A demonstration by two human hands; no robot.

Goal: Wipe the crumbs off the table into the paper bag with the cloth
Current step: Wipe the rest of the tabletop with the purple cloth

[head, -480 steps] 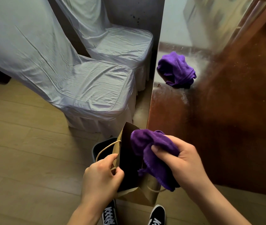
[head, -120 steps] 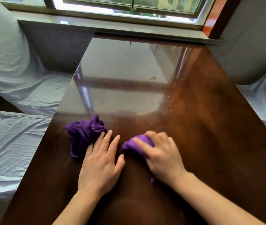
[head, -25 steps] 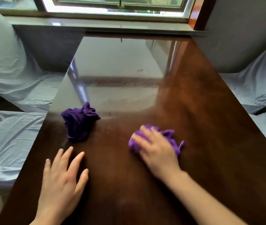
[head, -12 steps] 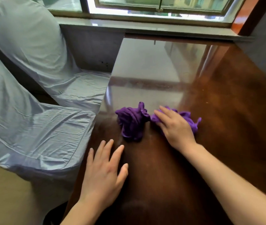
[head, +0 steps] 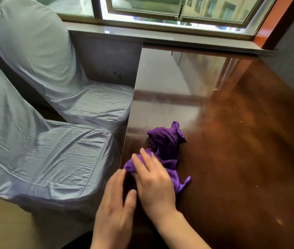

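My right hand [head: 154, 184] presses flat on a purple cloth [head: 177, 174] at the left edge of the glossy brown table [head: 241, 159]. A second crumpled purple cloth [head: 166, 139] lies just beyond it, touching it. My left hand [head: 114, 203] is open, fingers together, held at the table's left edge beside the right hand, holding nothing. A few small crumbs [head: 214, 89] dot the table farther back and to the right. The paper bag is not in view.
Two chairs in pale grey covers, a near chair [head: 35, 155] and a far chair [head: 62, 78], stand close along the table's left side. A window sill [head: 160, 35] and window run along the table's far end. Bare floor [head: 2, 221] shows at lower left.
My right hand has swept its cloth leftward and nearer, past the other cloth to the table's left edge. My left hand has moved up beside it at the edge.
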